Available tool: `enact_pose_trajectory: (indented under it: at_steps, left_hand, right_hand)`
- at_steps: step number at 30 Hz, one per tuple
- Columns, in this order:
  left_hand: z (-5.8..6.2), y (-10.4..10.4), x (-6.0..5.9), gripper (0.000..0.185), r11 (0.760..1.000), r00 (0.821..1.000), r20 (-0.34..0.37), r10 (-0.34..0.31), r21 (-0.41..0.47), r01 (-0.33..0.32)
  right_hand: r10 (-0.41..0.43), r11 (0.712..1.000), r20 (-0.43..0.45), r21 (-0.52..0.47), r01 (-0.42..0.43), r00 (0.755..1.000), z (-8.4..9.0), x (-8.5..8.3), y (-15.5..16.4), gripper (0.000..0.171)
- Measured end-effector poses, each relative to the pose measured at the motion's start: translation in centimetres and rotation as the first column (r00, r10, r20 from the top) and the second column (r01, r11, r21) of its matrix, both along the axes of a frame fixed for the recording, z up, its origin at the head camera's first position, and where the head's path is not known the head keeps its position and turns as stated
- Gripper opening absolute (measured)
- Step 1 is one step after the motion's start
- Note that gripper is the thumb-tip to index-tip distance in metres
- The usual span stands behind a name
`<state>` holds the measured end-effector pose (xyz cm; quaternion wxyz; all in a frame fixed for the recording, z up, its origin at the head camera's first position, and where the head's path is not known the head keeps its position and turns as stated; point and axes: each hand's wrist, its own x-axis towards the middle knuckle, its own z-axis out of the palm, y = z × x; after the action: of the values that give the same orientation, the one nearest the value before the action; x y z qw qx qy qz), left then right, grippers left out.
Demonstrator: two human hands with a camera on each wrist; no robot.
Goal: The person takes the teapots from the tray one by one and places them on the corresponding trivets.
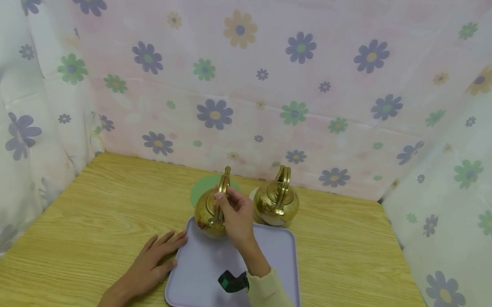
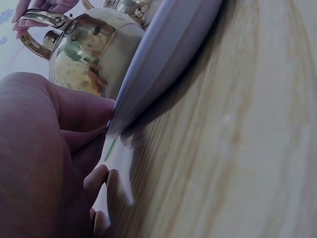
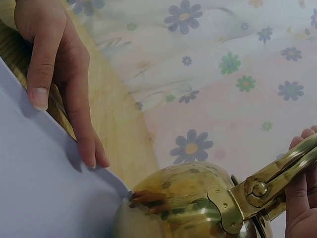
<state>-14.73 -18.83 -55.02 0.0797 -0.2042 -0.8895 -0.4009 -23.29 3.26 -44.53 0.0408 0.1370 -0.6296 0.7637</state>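
Note:
My right hand [image 1: 239, 218] grips the upright handle of a shiny gold kettle [image 1: 207, 219]. This kettle is over the far left corner of a lavender tray [image 1: 214, 280]; whether its base touches the tray, I cannot tell. In the right wrist view the fingers curl round the gold handle [image 3: 267, 188]. My left hand [image 1: 151, 263] lies at the tray's left edge with its fingers extended. Its thumb and fingertips touch the rim in the left wrist view, where the kettle's base is hidden behind the tray [image 2: 163, 54].
A second gold kettle [image 1: 275, 206] stands just beyond the tray's far right part, its handle up. Behind the held kettle a green round mat [image 1: 199, 188] lies on the wooden table [image 1: 350, 274]. Flowered cloth [image 1: 253, 84] hangs around the back and sides.

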Motion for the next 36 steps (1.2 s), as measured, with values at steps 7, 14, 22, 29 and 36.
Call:
enact_pose_trajectory:
  at_steps: [7, 14, 22, 29, 36]
  left_hand:
    - [0.1, 0.0, 0.1, 0.05, 1.0, 1.0, -0.008, -0.003, 0.001, 0.003]
    - [0.0, 0.0, 0.0, 0.051, 1.0, 1.0, -0.017, -0.002, -0.004, 0.002]
    - [-0.1, 0.1, 0.0, 0.05, 1.0, 1.0, -0.026, -0.002, -0.016, 0.002]
    - [-0.1, 0.1, 0.0, 0.05, 1.0, 1.0, -0.029, -0.003, -0.018, 0.003]
    - [0.0, 0.0, 0.0, 0.051, 1.0, 1.0, 0.01, 0.0, -0.013, 0.001]
  right_hand:
    - [0.002, 1.0, -0.011, 0.001, -0.002, 1.0, 0.0, -0.2, 0.0, 0.028]
    - [0.006, 1.0, -0.015, 0.005, -0.006, 1.0, 0.1, -0.5, -0.1, 0.029]
    - [-0.015, 1.0, 0.011, 0.014, 0.015, 1.0, 0.3, -0.7, -0.3, 0.03]
    - [-0.025, 1.0, 0.014, 0.003, 0.024, 1.0, 0.3, -1.0, -0.5, 0.029]
    - [-0.027, 0.999, -0.012, 0.023, 0.027, 1.0, 0.3, -1.3, -0.6, 0.026]
